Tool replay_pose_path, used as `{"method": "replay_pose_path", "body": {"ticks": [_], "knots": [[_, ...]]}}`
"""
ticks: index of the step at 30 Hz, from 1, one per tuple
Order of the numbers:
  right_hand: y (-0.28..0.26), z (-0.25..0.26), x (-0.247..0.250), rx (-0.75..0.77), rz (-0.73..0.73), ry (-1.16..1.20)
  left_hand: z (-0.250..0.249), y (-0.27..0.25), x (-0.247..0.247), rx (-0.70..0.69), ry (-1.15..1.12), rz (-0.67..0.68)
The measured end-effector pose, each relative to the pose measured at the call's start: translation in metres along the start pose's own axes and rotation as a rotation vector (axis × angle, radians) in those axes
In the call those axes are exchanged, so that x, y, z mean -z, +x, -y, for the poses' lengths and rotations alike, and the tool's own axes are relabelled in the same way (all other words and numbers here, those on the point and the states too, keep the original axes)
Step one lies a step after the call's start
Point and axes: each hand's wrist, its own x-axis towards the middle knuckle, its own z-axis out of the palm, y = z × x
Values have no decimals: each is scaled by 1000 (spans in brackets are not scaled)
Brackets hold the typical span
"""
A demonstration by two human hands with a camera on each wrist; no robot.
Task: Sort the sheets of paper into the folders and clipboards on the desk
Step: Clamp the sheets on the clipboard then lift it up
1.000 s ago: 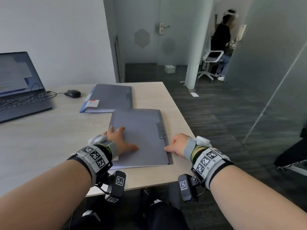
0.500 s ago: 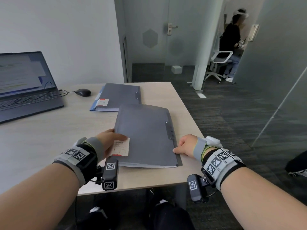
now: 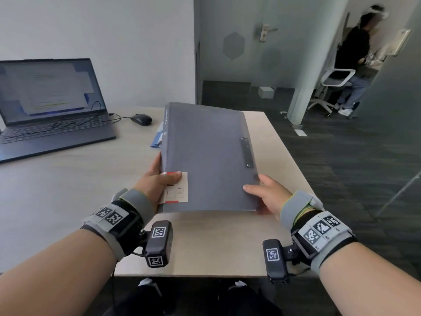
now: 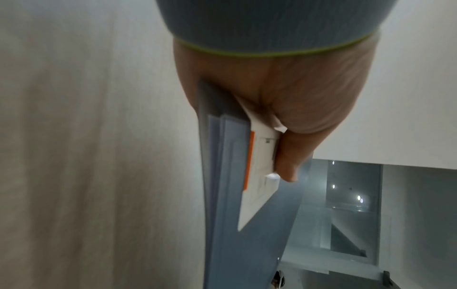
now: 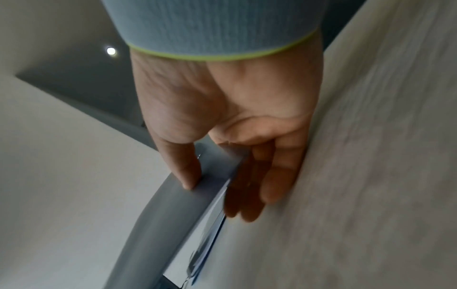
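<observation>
Folder point(image 3: 206, 156) before laptop point(image 3: 49, 106), mouse point(image 3: 141, 119)

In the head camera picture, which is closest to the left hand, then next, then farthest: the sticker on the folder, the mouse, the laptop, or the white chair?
1. Sticker: under the left hand's thumb, on the grey folder.
2. Mouse: behind the hand, on the desk.
3. Laptop: far left of the desk.
4. White chair: across the room, right.

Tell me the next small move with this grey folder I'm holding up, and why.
Probably lower the grey folder flat onto a bare stretch of the desk and open its cover. Both hands pinch its near corners, the left hand by the label and the right hand opposite, so it hangs tilted above the desk, shut. No sheet can go in until it lies open.
</observation>
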Motion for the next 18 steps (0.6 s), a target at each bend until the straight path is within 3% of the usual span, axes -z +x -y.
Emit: {"method": "replay_pose_path", "body": {"ticks": [5,9,18], "knots": [[42,19,-30,-5,-86,207,-26,40,10,51,119,-212],[96,41,-50,-76,-189,268,-53,97,27,135,141,-192],[205,79,-55,48,-302,-98,-74,211,54,26,463,-247]]}}
